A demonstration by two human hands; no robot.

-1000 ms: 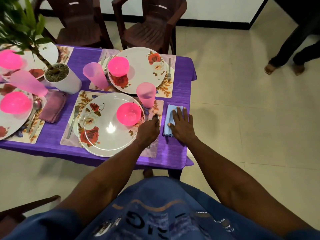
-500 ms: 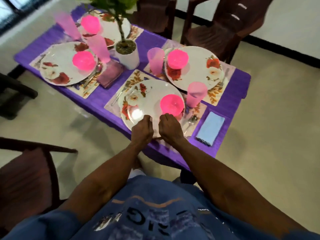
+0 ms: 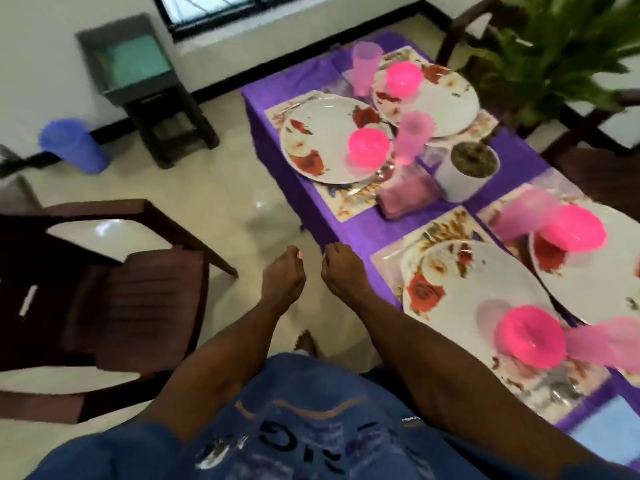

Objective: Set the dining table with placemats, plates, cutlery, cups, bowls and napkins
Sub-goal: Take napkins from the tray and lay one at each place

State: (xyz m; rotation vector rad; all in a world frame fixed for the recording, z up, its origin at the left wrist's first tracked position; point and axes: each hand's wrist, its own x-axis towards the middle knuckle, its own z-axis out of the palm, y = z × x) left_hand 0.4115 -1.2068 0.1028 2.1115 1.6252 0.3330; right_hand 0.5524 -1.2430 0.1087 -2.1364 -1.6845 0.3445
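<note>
Both bare hands are hanging in the middle of the frame, close together beside the near edge of the purple-clothed dining table (image 3: 360,233). The left hand (image 3: 282,275) is loosely curled over the pale tiled floor and holding nothing. The right hand (image 3: 341,270) is also loosely curled, its knuckles sitting right at the overhanging edge of the cloth; whether it is touching the cloth cannot be told through the blur.

Four place settings are filling the right half of the frame. At lower right, a white round plate with red rose print (image 3: 474,306) is lying on a floral placemat (image 3: 426,230), carrying an upturned bright pink plastic bowl (image 3: 530,336), with a translucent pink plastic cup (image 3: 609,344) just beside it. A pale blue cloth napkin (image 3: 609,431) is showing at the bottom right corner. Toward the upper centre, a second rose-printed plate (image 3: 322,140) is holding another pink bowl (image 3: 369,147), and a folded mauve napkin (image 3: 407,197) is lying next to a white pot with a green plant (image 3: 464,174).

A dark brown plastic chair (image 3: 114,299) is standing at the left of the frame, well apart from the table.
</note>
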